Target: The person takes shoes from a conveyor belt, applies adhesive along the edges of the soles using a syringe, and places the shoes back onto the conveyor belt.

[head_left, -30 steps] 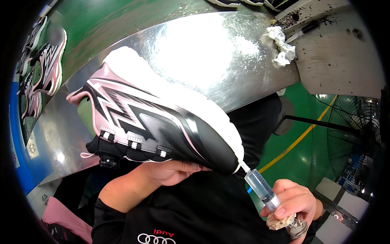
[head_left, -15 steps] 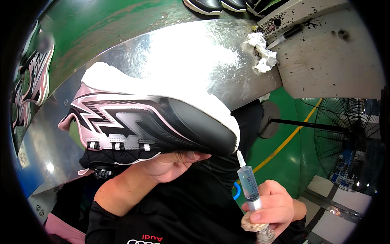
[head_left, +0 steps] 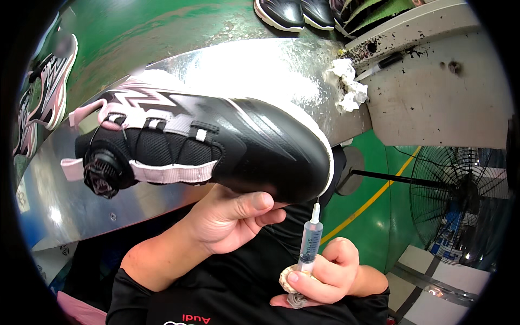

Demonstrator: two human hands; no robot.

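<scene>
My left hand (head_left: 227,222) grips a black and pink sports shoe (head_left: 216,143) from underneath, holding it on its side with the toe pointing right. The shoe has a white sole, pink straps and a round dial closure at its left end. My right hand (head_left: 325,273) holds a syringe (head_left: 310,241) upright together with a crumpled bit of cloth. The needle tip points up and sits just below the toe, near the sole's edge.
A shiny metal table (head_left: 260,65) lies behind the shoe, with a wad of white tissue (head_left: 346,86) at its right end. More shoes (head_left: 295,13) stand at the top and others (head_left: 46,95) at far left. A stained grey bench (head_left: 439,92) and a floor fan (head_left: 460,200) are at right.
The shoe has been rolled over so its top with straps and dial faces me. The syringe has moved up closer under the toe.
</scene>
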